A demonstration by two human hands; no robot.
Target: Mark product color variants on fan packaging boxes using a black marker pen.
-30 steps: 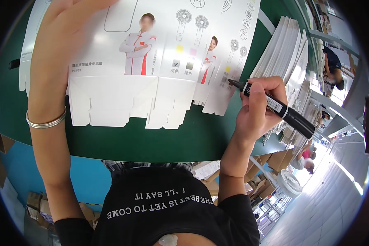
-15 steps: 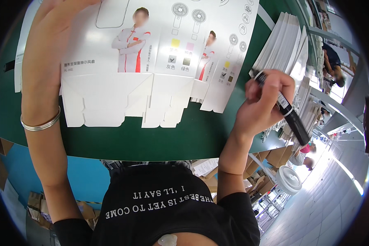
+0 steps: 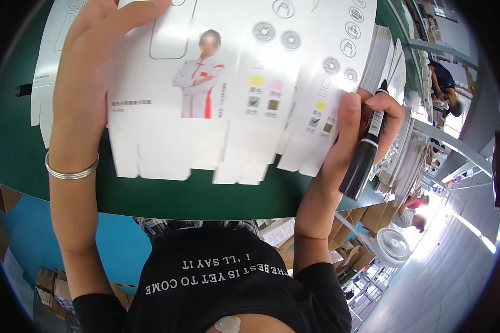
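A flat white printed carton [image 3: 150, 130] with flaps along its near edge lies under my hands above the green table. It bears a printed person, fan drawings and small colour squares; dark tick marks show on the grey squares. My left hand [image 3: 97, 39] grips its far left part, thumb across the printed face; the other fingers are partly cut off by the frame. At its right edge my right hand [image 3: 347, 127] has the thumb against the carton. A black marker pen [image 3: 361, 161] is held in that same hand, its dark tip pointing away from me.
Another printed carton sheet [image 3: 43, 100] lies at the left on the green table [image 3: 166, 202]. A stack of white flat cartons [image 3: 378, 58] stands beyond my right hand. Cardboard boxes [image 3: 379, 213] and a white fan [image 3: 393, 246] are at the lower right. Other people are farther off.
The carton has shifted right and slightly nearer, along with my left hand. My right hand has turned, bringing its thumb to the carton's right edge, and the marker's tip has swung upward.
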